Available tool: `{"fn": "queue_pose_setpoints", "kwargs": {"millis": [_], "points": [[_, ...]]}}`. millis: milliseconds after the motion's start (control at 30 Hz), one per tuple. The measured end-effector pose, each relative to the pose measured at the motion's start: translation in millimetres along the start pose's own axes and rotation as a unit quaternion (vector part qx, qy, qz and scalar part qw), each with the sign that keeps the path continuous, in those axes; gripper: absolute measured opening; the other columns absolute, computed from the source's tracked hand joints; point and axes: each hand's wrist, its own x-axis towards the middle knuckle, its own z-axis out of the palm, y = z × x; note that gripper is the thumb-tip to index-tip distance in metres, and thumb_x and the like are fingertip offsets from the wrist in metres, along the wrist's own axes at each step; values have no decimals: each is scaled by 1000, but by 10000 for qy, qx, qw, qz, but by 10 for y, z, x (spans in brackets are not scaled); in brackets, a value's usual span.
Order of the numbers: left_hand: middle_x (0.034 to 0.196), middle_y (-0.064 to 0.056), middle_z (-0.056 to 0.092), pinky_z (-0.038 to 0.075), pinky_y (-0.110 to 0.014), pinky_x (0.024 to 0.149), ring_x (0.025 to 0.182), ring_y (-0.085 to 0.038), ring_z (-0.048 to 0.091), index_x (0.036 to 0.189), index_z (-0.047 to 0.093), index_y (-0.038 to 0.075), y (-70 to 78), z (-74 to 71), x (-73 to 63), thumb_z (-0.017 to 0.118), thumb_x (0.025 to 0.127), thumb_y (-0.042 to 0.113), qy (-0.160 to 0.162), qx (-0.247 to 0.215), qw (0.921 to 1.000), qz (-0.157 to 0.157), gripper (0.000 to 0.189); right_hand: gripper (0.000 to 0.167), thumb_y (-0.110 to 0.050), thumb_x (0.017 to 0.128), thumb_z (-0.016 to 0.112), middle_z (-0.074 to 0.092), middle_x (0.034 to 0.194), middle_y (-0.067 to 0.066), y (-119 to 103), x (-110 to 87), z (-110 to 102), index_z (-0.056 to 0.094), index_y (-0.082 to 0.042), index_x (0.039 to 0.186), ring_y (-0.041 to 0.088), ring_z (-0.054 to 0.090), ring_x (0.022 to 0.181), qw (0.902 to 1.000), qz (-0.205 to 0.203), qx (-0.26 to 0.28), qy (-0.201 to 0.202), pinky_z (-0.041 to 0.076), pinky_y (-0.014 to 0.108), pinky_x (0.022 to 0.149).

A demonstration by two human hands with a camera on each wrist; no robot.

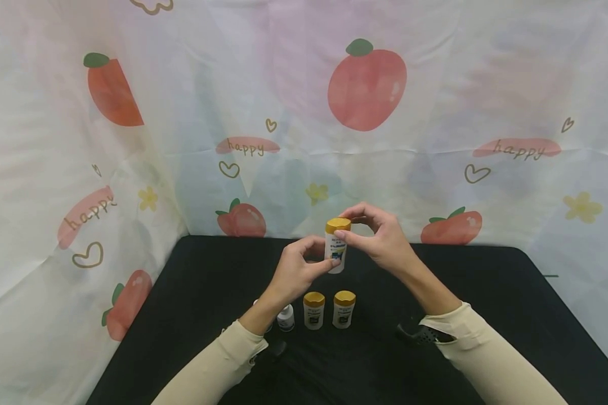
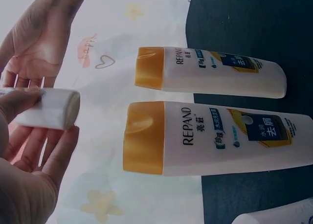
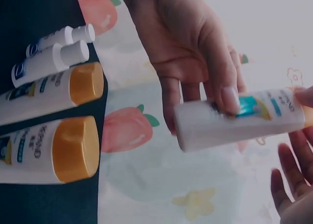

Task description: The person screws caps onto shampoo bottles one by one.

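A white shampoo bottle (image 1: 336, 247) with a gold cap is held upright above the table, between both hands. Its lower body is pinched by the left hand (image 1: 300, 265), thumb across the front label. The right hand (image 1: 380, 239) grips it at the cap, with the thumb in front and fingers behind. In the right wrist view the held bottle (image 3: 195, 128) shows a teal and yellow label, partly covered by a thumb. Two matching shampoo bottles, a left one (image 1: 313, 316) and a right one (image 1: 344, 315), stand below the hands.
A small white bottle (image 1: 286, 319) stands left of the shampoo bottles. Another small white bottle (image 3: 51, 39) shows in the right wrist view, mostly hidden by the left forearm in the head view. A black cloth (image 1: 223, 270) covers the table; a fruit-printed curtain (image 1: 294, 84) hangs behind.
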Motion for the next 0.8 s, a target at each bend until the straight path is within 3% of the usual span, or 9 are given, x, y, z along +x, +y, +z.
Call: {"fn": "queue_pose_setpoints", "kwargs": {"millis": [300,800], "points": [[104,-2,72,58,-30,85,96,-15,69,112,71,13,-3,-11,5,80,89,14,-20,109,9999,107,25,27,1,90,75,69,109,7,-16,-3,5,72,-9,114,19,62,106,9997,94,223,-18,41,30,108],[107,-4,72,59,-29,83,98,-17,70,116,70,10,44,19,1,79,89,11,5,95,9999,92,28,26,1,89,75,70,106,5,-49,-8,-10,72,-9,113,18,61,104,9999,50,63,151,40,31,107]]}}
